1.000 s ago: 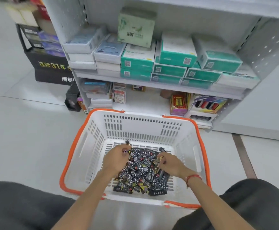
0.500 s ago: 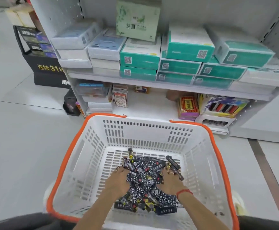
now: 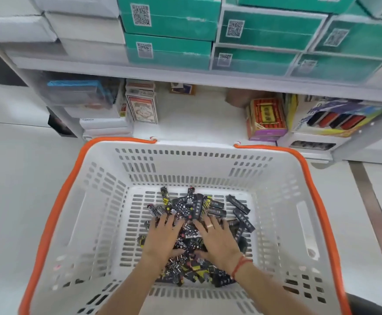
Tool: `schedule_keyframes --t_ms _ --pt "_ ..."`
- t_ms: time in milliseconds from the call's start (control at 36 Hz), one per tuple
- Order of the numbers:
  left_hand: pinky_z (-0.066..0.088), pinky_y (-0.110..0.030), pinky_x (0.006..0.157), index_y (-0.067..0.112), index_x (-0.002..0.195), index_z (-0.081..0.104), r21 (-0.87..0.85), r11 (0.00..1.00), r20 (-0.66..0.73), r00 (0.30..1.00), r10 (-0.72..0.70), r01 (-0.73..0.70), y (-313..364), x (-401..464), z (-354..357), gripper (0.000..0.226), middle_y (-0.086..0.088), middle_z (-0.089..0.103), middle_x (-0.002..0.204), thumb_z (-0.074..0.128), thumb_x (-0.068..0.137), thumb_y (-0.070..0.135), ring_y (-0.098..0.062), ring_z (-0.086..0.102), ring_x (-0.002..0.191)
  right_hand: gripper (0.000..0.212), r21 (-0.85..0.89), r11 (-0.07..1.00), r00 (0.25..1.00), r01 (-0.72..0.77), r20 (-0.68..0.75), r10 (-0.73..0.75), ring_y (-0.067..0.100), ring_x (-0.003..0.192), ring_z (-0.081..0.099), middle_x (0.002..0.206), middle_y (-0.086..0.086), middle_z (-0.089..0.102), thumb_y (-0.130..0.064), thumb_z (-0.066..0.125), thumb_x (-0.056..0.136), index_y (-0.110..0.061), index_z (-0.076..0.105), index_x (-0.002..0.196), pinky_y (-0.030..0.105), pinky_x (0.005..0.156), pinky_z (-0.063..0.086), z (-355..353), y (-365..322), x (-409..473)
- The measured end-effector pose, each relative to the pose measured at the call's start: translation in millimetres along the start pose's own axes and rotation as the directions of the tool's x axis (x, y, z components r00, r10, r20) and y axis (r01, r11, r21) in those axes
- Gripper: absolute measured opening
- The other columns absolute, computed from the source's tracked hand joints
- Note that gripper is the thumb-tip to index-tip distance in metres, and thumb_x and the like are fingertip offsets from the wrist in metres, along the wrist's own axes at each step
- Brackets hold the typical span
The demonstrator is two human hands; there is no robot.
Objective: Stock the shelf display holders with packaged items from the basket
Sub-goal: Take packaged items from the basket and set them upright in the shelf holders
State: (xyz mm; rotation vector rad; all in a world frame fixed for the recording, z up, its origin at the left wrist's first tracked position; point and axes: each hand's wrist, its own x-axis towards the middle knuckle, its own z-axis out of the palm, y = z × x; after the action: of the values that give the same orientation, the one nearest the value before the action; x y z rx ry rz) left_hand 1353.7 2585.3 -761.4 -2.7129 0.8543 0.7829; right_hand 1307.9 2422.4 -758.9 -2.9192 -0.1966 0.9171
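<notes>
A white slotted basket [image 3: 276, 178] with an orange rim sits on the pale floor, right in front of a white shelf unit [image 3: 185, 76]. On the basket's bottom lies a loose heap of small black packaged items [image 3: 199, 208] with white and yellow print, some long and thin, lying every which way.

Both hands are down in the heap. The left hand [image 3: 162, 235] lies palm-down with its fingers spread flat over the packets; it presses on them but grips none. The right hand [image 3: 217, 237] lies the same way just beside it, fingers splayed, wearing a ring on one finger and a red cord [image 3: 240, 266] at the wrist. Whether either thumb has hooked a packet underneath cannot be told (the thumbs are tucked into the heap).

The basket's far wall stands between the hands and the lower shelf. On that shelf a red-and-white card box [image 3: 143, 108] stands upright to the left, a red-and-gold box [image 3: 266, 117] on a purple base stands to the right, and a bare white stretch lies between them. At far right sits a yellow-and-blue display holder [image 3: 335, 119] with dark and red items in a row. At far left is a clear case [image 3: 78, 92] with a blue edge, above flat white boxes. The upper shelf carries stacked teal boxes [image 3: 169, 35] with QR codes and plain white boxes [image 3: 49, 26] to their left.
</notes>
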Motion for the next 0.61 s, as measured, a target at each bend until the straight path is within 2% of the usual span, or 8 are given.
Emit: schedule_keyframes --t_ms 56,167,250,333,417,472,528,611 --pt "0.024 -0.048 0.113 0.020 0.147 0.016 0.034 0.999 0.019 1.000 -0.012 0.012 -2 -1 2 0.079 -0.012 0.022 0.151 0.053 0.088 0.056 -0.031 0.025 0.138 0.084 -0.034 0.999 0.999 -0.001 -0.036 0.000 0.029 0.144 0.015 0.157 0.013 0.010 -0.050 0.051 0.091 -0.015 0.003 0.151 0.053 0.116 0.012 4 -3 -6" --pt "0.042 -0.045 0.100 0.020 0.142 0.021 0.024 0.999 0.101 0.994 -0.035 0.033 -6 0 0 0.078 -0.014 0.024 0.148 0.066 0.083 0.045 -0.034 0.037 0.127 0.089 -0.040 0.995 0.994 -0.096 -0.045 0.095 0.032 0.140 0.021 0.153 0.017 0.020 -0.056 0.048 0.090 -0.010 0.003 0.150 0.049 0.114 0.021 10 -3 -8" --pt "0.043 -0.046 0.099 0.020 0.144 0.018 0.065 0.998 0.144 0.989 -0.021 0.012 -5 5 -1 0.086 -0.015 0.015 0.152 0.070 0.080 0.042 -0.037 0.029 0.134 0.093 -0.091 0.992 0.996 -0.084 -0.018 0.083 0.035 0.138 0.024 0.152 0.019 0.021 -0.059 0.047 0.088 -0.010 -0.001 0.151 0.051 0.113 0.026 10 -5 -2" --pt "0.042 -0.051 0.100 0.021 0.147 0.012 0.125 0.992 0.167 0.986 -0.008 -0.013 0 11 0 0.093 -0.010 0.005 0.156 0.071 0.078 0.047 -0.038 0.021 0.138 0.085 -0.071 0.997 0.999 -0.039 0.007 0.039 0.035 0.136 0.026 0.151 0.019 0.022 -0.050 0.052 0.090 -0.013 0.005 0.150 0.051 0.111 0.028 6 -10 0" --pt "0.049 -0.047 0.093 0.022 0.146 0.015 0.100 0.994 0.193 0.981 0.017 -0.037 1 17 -1 0.092 -0.012 0.016 0.150 0.074 0.078 0.039 -0.036 0.029 0.133 0.079 0.008 0.999 0.999 -0.046 0.015 0.045 0.034 0.132 0.030 0.146 0.017 0.028 -0.041 0.061 0.087 -0.015 0.016 0.146 0.050 0.108 0.031 1 -15 2" --pt "0.052 -0.042 0.089 0.017 0.144 0.020 0.098 0.993 0.201 0.978 0.048 -0.069 1 20 -1 0.086 -0.015 0.029 0.143 0.074 0.079 0.032 -0.034 0.034 0.129 0.075 0.070 0.995 0.998 -0.065 0.014 0.064 0.033 0.129 0.034 0.143 0.015 0.033 -0.040 0.063 0.085 -0.015 0.021 0.143 0.049 0.105 0.035 -1 -16 4" --pt "0.053 -0.043 0.088 0.012 0.144 0.021 0.115 0.988 0.219 0.973 0.074 -0.101 1 21 0 0.082 -0.017 0.033 0.141 0.072 0.081 0.027 -0.035 0.035 0.128 0.070 0.123 0.990 0.997 -0.074 0.016 0.072 0.033 0.126 0.037 0.138 0.014 0.038 -0.039 0.063 0.084 -0.016 0.026 0.139 0.046 0.101 0.039 -5 -15 5" --pt "0.052 -0.044 0.089 0.010 0.145 0.022 0.170 0.981 0.237 0.970 0.054 -0.096 1 19 -1 0.079 -0.017 0.036 0.141 0.067 0.085 0.037 -0.035 0.041 0.126 0.057 0.200 0.976 0.996 -0.090 0.027 0.086 0.031 0.122 0.040 0.131 0.012 0.044 -0.030 0.062 0.086 -0.017 0.031 0.132 0.044 0.096 0.044 -7 -13 6"
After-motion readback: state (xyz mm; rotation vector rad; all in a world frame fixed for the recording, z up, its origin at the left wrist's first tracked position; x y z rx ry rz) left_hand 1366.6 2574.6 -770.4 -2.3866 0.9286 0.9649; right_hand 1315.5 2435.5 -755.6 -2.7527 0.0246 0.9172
